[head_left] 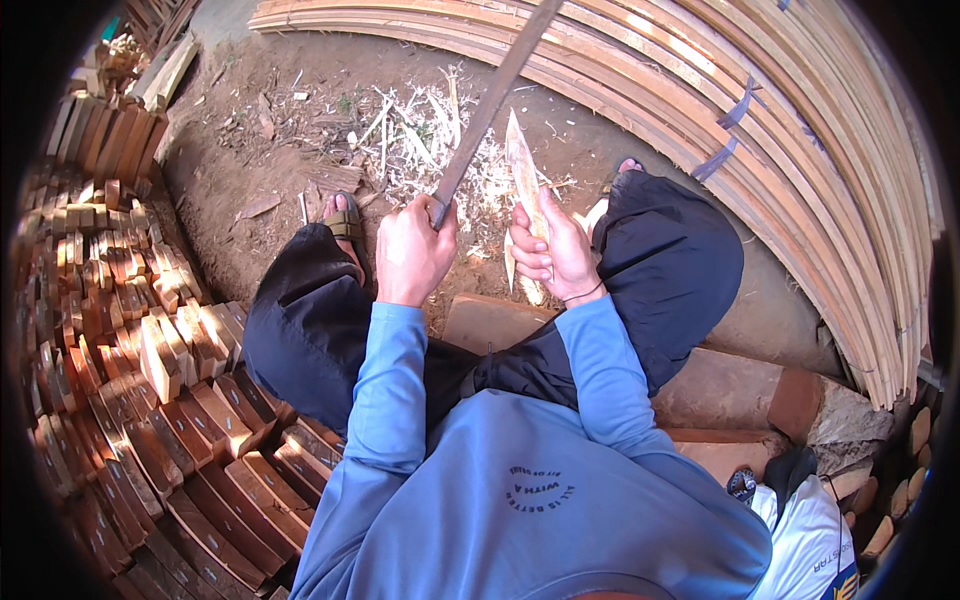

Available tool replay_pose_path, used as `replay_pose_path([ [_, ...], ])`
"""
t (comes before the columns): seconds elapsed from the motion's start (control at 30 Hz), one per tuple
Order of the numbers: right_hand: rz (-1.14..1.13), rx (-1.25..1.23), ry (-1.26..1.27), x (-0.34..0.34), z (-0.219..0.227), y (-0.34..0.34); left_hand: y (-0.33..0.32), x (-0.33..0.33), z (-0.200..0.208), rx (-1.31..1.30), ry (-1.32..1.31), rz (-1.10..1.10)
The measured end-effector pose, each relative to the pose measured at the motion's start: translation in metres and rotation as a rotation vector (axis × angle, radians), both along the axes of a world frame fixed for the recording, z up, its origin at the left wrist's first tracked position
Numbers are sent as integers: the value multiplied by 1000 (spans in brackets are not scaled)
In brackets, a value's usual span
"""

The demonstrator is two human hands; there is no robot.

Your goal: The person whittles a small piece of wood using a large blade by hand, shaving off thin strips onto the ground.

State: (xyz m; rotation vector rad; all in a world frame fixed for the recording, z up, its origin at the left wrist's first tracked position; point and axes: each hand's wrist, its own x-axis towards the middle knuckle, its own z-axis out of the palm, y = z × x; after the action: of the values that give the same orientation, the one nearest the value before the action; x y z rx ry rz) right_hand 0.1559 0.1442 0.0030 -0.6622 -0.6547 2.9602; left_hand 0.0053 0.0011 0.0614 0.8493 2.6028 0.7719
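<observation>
My left hand (415, 250) is closed around the near end of a machete (495, 100). Its long, dull brown blade slants away up and to the right and runs out of the top of the view. In my right hand (560, 245) is a pale piece of wood (522, 165), gripped with the thumb along its side. The wood stands lengthwise away from me, and its far end narrows to a point. The blade lies to the left of the wood, apart from it. My palm and fingers hide part of the wood's lower half.
Wood shavings (425, 130) litter the dirt floor between my feet. Long bent wooden strips (650, 70), tied with purple bands, curve along the far and right side. Stacked wooden blocks (150, 370) fill the left. A white bag (805, 540) lies at the lower right beside bricks (715, 390).
</observation>
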Motion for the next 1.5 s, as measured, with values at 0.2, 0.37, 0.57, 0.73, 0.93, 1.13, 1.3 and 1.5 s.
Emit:
replay_pose_path([
  [0.2, -24, 56, -74, 0, 3, 0, -3, 7, -14, -196, 138, -172],
  [0.37, -45, 336, -317, -4, 3, -15, -8, 13, -54, -220, 181, -127],
  [0.57, 21, 592, -181, -7, 19, -20, -2, -20, -81, -238, 175, 30],
  [0.73, 6, 41, 75, -1, 12, -2, 0, -15, -54, -291, -101, 117],
  [0.93, 78, -247, 169, -1, 7, -2, 4, -9, -3, -14, -70, 136],
  [1.13, -53, 127, -71, -1, 8, -5, -2, -5, 0, -41, 54, -14],
  [1.3, -112, 403, -233, -4, 6, -5, -12, 2, -11, -182, 189, -141],
  [1.5, -83, 880, -420, -8, -27, -11, -13, 8, -53, -236, 133, -94],
])
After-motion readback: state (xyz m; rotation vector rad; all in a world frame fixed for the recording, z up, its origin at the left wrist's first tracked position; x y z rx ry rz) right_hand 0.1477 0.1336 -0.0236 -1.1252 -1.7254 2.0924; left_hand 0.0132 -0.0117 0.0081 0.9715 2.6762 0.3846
